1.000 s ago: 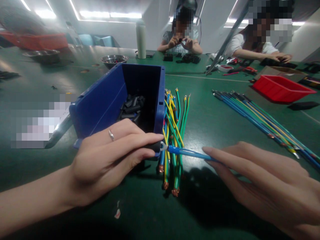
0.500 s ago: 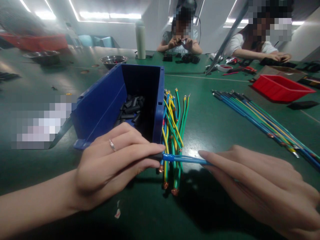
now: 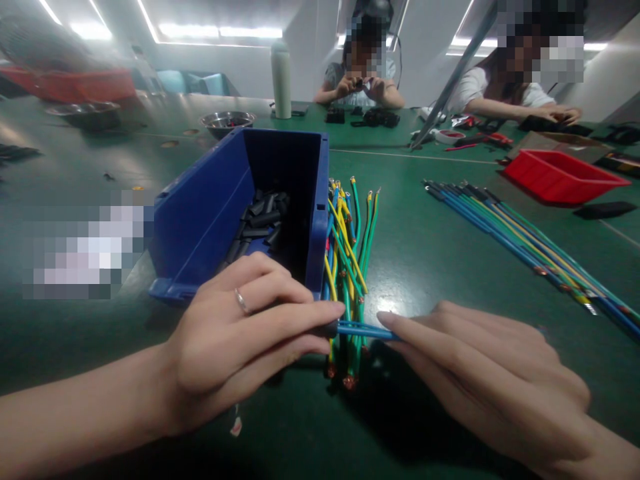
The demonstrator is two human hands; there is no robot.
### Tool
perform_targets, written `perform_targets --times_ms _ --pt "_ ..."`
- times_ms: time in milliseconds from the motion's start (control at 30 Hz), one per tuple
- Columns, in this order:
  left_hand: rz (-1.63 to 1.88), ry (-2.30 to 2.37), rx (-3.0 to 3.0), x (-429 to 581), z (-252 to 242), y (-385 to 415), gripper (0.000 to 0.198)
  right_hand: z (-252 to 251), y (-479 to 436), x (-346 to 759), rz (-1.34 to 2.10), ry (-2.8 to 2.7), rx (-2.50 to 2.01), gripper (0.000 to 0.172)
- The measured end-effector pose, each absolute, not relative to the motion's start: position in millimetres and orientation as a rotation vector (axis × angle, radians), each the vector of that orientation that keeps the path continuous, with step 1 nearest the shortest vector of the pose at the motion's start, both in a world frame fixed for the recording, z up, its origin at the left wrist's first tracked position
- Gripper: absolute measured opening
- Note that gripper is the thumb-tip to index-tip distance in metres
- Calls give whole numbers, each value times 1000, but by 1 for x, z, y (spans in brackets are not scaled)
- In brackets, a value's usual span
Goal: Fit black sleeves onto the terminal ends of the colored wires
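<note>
My left hand [image 3: 250,347] pinches a short black sleeve [image 3: 327,328] at the end of a blue wire [image 3: 363,329]. My right hand [image 3: 475,373] grips the same blue wire from the right, its fingers pressed together along it. Both hands hover just in front of a blue plastic bin [image 3: 210,207] that holds several black sleeve pieces [image 3: 260,220]. A bundle of yellow, green and blue wires [image 3: 350,260] with bare copper ends lies on the green table beside the bin, under the held wire.
A second long bundle of coloured wires [image 3: 525,240] lies to the right, near a red tray [image 3: 560,177]. Two other people work at the far side of the table. A metal bowl [image 3: 227,121] and a pale bottle [image 3: 281,80] stand behind the bin.
Both hands have shifted lower and closer together, so less blue wire shows between them. The black sleeve has slid over the wire's metal terminal.
</note>
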State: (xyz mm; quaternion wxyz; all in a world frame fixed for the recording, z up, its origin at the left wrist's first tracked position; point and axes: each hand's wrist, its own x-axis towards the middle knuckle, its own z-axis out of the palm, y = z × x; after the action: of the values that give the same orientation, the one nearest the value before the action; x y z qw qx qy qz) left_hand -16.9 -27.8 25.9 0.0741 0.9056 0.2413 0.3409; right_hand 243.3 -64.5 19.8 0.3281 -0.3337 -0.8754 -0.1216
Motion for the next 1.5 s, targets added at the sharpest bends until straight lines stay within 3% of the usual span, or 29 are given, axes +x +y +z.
perform_targets --times_ms 167,333,667,1100,1500 --pt "1002 768 2649 -21 24 -29 55 24 -64 247 -403 -2258 -902 16" --pt "1150 821 2524 -19 26 -33 37 29 -63 253 -491 -2241 -946 16" --pt "1203 779 2515 -14 25 -32 24 14 -70 259 -459 -2253 -937 24" --pt "1184 775 2506 -14 25 -33 24 9 -70 262 -343 -2285 -949 38" --pt "1177 752 2476 -13 27 -33 21 11 -70 262 -364 -2301 -885 34"
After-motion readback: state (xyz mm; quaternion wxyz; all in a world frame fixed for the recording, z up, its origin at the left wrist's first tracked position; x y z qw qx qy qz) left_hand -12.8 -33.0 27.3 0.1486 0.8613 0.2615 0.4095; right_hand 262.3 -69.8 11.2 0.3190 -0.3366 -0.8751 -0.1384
